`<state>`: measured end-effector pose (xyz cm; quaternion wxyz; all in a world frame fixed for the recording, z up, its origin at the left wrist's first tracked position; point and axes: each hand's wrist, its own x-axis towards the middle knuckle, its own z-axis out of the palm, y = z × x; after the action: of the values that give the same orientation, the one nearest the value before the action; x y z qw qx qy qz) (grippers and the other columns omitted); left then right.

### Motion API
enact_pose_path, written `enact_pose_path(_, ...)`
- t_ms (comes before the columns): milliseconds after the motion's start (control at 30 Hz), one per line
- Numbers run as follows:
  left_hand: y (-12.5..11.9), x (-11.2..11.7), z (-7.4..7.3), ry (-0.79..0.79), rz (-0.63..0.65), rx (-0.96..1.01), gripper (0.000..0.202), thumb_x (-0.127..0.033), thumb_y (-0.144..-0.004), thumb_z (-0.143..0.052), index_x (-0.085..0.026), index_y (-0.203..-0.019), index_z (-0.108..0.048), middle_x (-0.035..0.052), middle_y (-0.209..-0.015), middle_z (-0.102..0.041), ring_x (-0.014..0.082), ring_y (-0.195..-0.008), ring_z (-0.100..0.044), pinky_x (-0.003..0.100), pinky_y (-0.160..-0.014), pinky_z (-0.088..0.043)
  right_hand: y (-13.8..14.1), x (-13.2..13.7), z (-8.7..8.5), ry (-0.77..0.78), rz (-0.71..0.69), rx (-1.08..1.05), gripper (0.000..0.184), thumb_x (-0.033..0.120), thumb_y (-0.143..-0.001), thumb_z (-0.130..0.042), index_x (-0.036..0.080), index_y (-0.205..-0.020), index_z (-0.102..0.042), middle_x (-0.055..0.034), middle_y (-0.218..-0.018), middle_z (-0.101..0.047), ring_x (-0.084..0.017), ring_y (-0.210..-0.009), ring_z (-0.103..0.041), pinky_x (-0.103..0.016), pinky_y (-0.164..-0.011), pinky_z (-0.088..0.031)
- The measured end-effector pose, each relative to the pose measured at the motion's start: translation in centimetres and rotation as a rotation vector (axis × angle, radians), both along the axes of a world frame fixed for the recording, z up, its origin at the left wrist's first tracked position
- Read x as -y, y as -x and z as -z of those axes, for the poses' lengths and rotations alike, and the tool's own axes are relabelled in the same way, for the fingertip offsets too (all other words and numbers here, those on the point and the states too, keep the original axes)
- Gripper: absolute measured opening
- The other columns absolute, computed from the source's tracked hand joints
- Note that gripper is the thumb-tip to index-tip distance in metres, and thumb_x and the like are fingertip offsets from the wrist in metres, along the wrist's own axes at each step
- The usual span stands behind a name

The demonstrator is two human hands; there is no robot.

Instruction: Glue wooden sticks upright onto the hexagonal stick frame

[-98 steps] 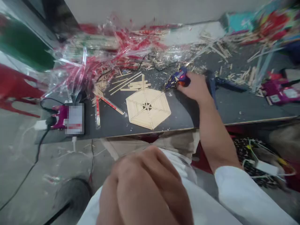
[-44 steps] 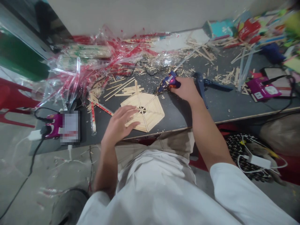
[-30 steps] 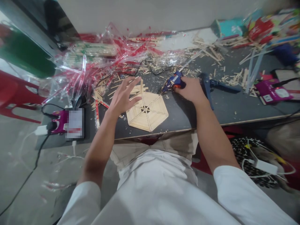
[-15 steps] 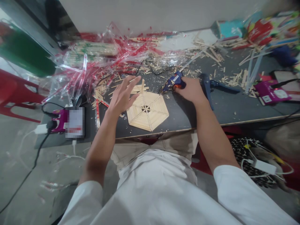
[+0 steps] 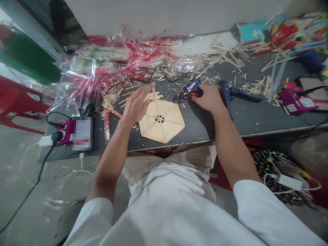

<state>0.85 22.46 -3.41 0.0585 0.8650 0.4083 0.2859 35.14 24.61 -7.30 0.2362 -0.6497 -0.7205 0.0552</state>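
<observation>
A flat hexagon made of thin wooden sticks (image 5: 162, 120) lies on the dark table (image 5: 256, 118) near its front edge. My left hand (image 5: 136, 103) hovers over the hexagon's left upper corner, fingers stretched out and apart, holding nothing. A single stick (image 5: 154, 95) stands up just right of its fingertips. My right hand (image 5: 208, 98) rests on the table to the hexagon's right, closed around a blue glue gun (image 5: 190, 89) whose nozzle points left toward the hexagon.
Loose sticks (image 5: 143, 95) lie behind the hexagon. Crumpled clear and red wrappers (image 5: 107, 65) pile up at the back left. Blue cutters (image 5: 228, 94) lie right of my hand. A purple power strip (image 5: 63, 131) with cables sits at the left edge.
My left hand came up from my lap, touched the hexagon, then lifted and now hovers at its upper left corner. The right hand has stayed on the glue gun.
</observation>
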Motion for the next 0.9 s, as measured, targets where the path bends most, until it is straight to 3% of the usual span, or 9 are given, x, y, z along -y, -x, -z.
enact_pose_path(267, -0.13, 0.05, 0.70, 0.034, 0.002, 0.040, 0.055, -0.031, -0.106, -0.043, -0.026, -0.161, -0.039, 0.0115, -0.149, -0.060, 0.0257, -0.130, -0.063, 0.043, -0.112, -0.051, -0.07, 0.00, 0.00, 0.019, -0.018, -0.013, 0.019, 0.038, -0.078, -0.070, 0.024, -0.084, -0.059, -0.0116, -0.086, -0.070, -0.036, -0.090, -0.067, -0.051, -0.083, -0.053)
enact_pose_path(467, -0.14, 0.24, 0.73, 0.083, 0.006, 0.070, 0.063, -0.037, -0.105, -0.045, -0.030, -0.165, -0.027, 0.0132, -0.153, -0.053, 0.0245, -0.119, -0.067, 0.039, -0.096, -0.059, -0.12, 0.07, -0.31, 0.018, -0.008, 0.000, 0.016, 0.038, -0.080, -0.068, 0.024, -0.084, -0.060, -0.0110, -0.086, -0.070, -0.035, -0.089, -0.066, -0.049, -0.082, -0.052)
enact_pose_path(900, 0.08, 0.51, 0.57, 0.047, -0.032, 0.036, 0.069, -0.030, -0.102, -0.048, -0.031, -0.166, -0.021, 0.0130, -0.155, -0.050, 0.0184, -0.105, -0.066, 0.030, -0.085, -0.058, -0.62, 0.03, -0.17, 0.037, -0.022, 0.017, 0.014, 0.036, -0.083, -0.067, 0.023, -0.087, -0.062, -0.0127, -0.092, -0.072, -0.037, -0.094, -0.067, -0.048, -0.085, -0.051)
